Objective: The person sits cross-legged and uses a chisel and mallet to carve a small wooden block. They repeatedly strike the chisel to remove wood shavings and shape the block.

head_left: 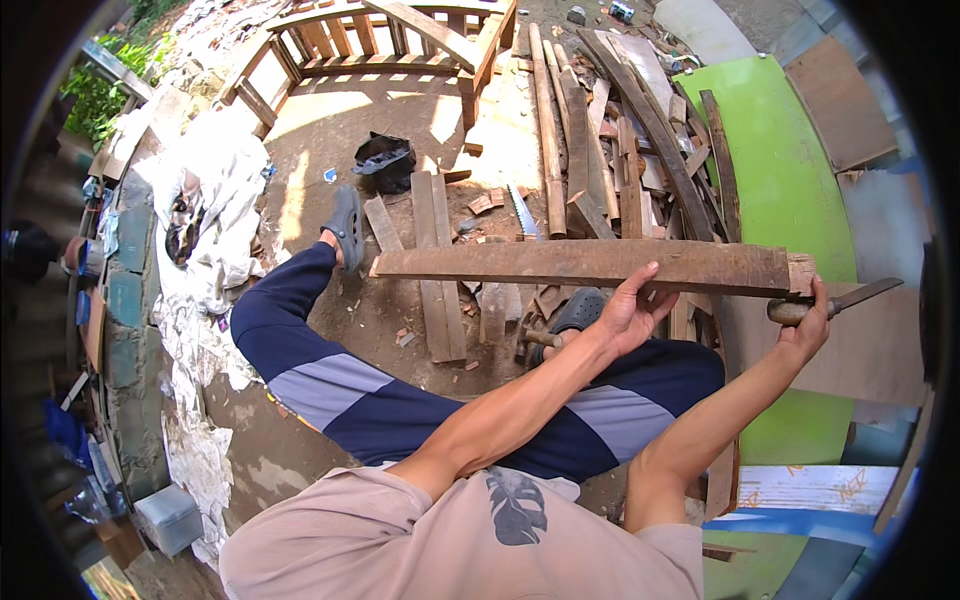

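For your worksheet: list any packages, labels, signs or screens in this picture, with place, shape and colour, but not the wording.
Black plastic bag: on the dirt ground beyond the planks, crumpled, dark.
Small can-like container: top edge by the timber pile, bluish, too small to tell more.
No signs or screens show.

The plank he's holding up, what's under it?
Under the plank show a sandalled foot, wood offcuts and dirt ground. The left hand grips its lower edge; the right hand holds a chisel. Ground directly behind the plank is hidden.
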{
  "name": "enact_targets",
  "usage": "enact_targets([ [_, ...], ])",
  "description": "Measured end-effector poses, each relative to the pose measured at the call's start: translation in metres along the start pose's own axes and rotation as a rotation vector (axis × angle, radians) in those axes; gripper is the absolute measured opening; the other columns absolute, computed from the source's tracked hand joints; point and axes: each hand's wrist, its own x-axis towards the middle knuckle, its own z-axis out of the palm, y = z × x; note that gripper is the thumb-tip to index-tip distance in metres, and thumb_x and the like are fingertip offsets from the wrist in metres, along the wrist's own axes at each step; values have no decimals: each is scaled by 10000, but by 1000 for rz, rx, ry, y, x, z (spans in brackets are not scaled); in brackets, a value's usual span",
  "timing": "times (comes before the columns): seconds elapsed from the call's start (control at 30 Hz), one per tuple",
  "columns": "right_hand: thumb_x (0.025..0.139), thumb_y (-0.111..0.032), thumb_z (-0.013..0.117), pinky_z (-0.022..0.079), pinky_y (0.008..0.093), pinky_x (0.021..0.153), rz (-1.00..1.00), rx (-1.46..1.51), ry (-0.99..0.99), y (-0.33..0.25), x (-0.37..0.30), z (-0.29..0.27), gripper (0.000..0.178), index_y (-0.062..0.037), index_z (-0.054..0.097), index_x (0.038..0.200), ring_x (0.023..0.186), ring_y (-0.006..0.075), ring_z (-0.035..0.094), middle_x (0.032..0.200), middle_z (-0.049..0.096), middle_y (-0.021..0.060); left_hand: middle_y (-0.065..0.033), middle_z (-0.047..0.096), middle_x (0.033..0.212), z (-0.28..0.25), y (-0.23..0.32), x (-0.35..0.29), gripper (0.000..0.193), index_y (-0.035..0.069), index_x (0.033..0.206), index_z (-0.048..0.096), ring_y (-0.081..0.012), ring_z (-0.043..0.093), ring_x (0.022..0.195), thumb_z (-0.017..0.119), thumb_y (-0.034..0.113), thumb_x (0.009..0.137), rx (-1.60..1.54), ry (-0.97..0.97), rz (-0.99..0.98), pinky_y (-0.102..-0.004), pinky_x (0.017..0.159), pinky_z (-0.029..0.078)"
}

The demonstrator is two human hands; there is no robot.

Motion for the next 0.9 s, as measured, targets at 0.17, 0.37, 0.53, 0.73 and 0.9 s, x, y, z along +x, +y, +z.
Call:
enact_targets([
  [0.17,812,-102,788,607,385,668,-9,44,47,-10,0,-3,297,56,631,1009,828,244,698,986,683,137,-34,512,1095,32,21,24,429,97,1156,548,-169,550,1008,801,224,834,167,-43,37,-395,1045,534],
  [0.37,813,-85,762,641,468,669,317,166,-10,101,-75,45,318,77,620,1047,828,297,704,1028,665,175,-22,592,973,37,138,-1,288,105,1020,615,-155,580,949,769,272,843,627,163,411,-359,833,545],
  [0.53,886,-159,716,618,433,726,713,396,-256,213,-186,102,295,-12,609,1119,880,286,689,1025,672,129,-46,625,1099,13,253,-81,405,113,1152,597,-196,587,1064,682,390,870,890,174,915,-438,960,466],
  [0.73,909,-121,681,638,466,684,911,393,-477,306,-309,122,260,-43,524,1101,919,288,673,1072,616,138,-140,563,1230,19,365,-178,930,87,1317,465,-290,612,1083,456,868,812,731,71,1345,-513,984,501],
  [0.9,938,-195,677,627,373,616,750,-366,-638,335,-316,114,366,0,547,1218,860,242,711,1048,660,112,-158,610,1061,-21,364,-184,511,-12,1161,561,-273,632,998,503,429,910,806,418,1426,-421,836,514],
])
